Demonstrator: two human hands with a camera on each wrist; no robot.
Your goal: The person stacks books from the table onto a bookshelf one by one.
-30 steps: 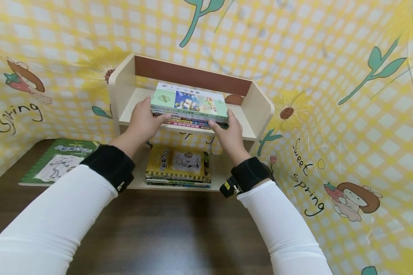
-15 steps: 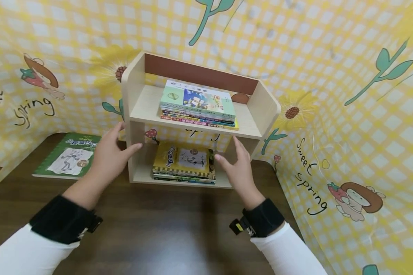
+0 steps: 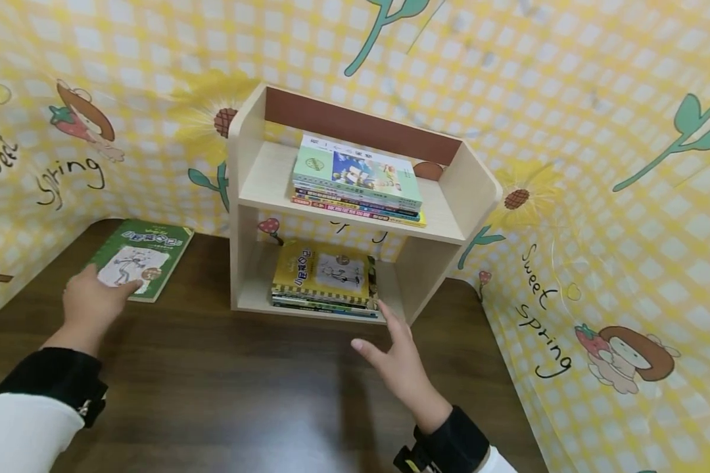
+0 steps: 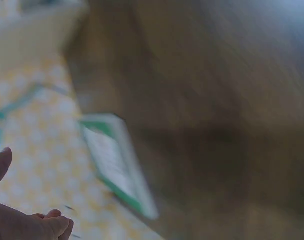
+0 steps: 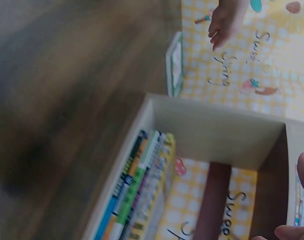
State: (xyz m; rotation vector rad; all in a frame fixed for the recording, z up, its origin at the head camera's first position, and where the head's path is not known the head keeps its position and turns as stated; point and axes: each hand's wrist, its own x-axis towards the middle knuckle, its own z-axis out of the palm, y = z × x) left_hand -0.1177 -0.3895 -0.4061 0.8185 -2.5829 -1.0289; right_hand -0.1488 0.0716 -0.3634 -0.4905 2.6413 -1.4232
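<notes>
In the head view my left hand (image 3: pixel 91 299) hovers over the near left part of a green book (image 3: pixel 144 253), fingers and thumb spread and holding nothing. The left wrist view shows that hand (image 4: pixel 29 220) with a gap between it and the green book (image 4: pixel 112 160), which is blurred. My right hand (image 3: pixel 399 355) is in front of the small two-tier bookshelf (image 3: pixel 251 263), thumb and fingers apart, nothing in its grasp. Its index fingertip overlaps the lower board in the head view. A stack of books topped by a yellow one (image 3: pixel 325 272) lies on that lower tier.
Another stack, with a light green book (image 3: pixel 357 172) on top, lies on the upper tier. The shelf stands on a dark wooden table (image 3: pixel 260 394). Yellow checked cloth (image 3: pixel 568 164) hangs behind and at both sides.
Both hands have let go of the upper stack, which now rests on the upper tier. The left hand has moved left and down to the green book; the right hand has dropped lower.
</notes>
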